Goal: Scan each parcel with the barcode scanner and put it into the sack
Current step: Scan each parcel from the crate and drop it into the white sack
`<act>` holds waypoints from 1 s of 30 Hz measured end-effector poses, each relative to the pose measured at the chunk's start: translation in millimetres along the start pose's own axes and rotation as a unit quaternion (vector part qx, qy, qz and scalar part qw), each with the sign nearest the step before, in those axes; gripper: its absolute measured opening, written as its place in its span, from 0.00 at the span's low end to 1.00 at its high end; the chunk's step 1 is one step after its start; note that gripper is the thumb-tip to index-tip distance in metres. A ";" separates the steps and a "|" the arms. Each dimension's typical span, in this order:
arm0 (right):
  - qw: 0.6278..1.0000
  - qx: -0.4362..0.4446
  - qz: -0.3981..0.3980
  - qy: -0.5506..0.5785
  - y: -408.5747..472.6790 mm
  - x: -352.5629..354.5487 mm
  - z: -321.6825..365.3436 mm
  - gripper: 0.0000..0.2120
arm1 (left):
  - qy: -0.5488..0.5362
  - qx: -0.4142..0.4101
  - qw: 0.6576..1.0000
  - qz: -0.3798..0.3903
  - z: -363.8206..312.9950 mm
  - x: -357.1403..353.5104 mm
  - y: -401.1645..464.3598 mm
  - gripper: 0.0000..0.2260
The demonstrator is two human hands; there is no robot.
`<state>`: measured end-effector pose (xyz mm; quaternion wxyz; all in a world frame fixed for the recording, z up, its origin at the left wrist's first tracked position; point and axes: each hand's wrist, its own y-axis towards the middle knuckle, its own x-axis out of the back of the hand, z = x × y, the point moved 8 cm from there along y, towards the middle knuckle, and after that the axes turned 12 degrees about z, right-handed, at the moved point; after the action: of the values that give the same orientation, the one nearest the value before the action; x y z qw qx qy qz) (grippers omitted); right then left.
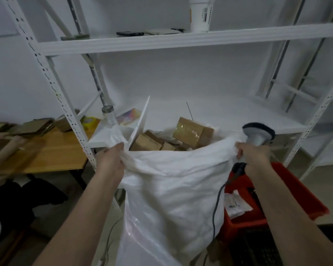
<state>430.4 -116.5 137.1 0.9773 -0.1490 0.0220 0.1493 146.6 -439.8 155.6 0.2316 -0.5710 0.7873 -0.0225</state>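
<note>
A tall white woven sack [173, 189] stands in front of me, its mouth held wide. My left hand [112, 158] grips the left rim of the sack. My right hand [254, 152] holds the grey barcode scanner [258, 134] by its handle and pinches the right rim as well; the scanner's cable [217, 204] hangs down beside the sack. Several brown cardboard parcels [192, 131] fill the sack up to its mouth, and a thin white flat parcel [140, 121] sticks up at the left side.
A white metal shelf rack [181, 41] stands behind the sack. A red crate [296, 191] with a small packet [236, 206] sits at the right. At the left, a wooden table [46, 152] carries cardboard, yellow tape [88, 121] and another person's hand [12, 141].
</note>
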 end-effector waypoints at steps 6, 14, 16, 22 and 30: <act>0.995 -0.091 -0.006 -0.040 4.4 19.6 -72.6 0.10 | 0.412 -0.336 0.842 -0.093 -40.3 -38.4 -62.6 0.30; 0.996 -0.081 0.038 -0.006 1.9 55.4 -69.0 0.12 | 0.534 -0.490 0.656 0.210 39.7 -171.1 -129.8 0.22; 0.997 -0.066 0.033 0.003 5.1 84.0 -62.5 0.13 | 0.539 -0.504 0.630 0.244 60.9 -197.8 -144.6 0.20; 0.999 -0.049 -0.022 0.000 32.4 201.9 -54.4 0.21 | 0.532 -0.535 0.554 0.352 151.6 -287.0 -180.1 0.17; 0.997 -0.068 -0.037 -0.019 94.6 332.8 -78.5 0.21 | 0.657 -0.319 0.537 0.421 349.9 -380.0 -137.1 0.20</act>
<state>719.9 41.2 6.1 0.9699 -0.2132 -0.0119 0.1169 496.5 -61.5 13.6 -0.5660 -0.0349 0.8228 -0.0386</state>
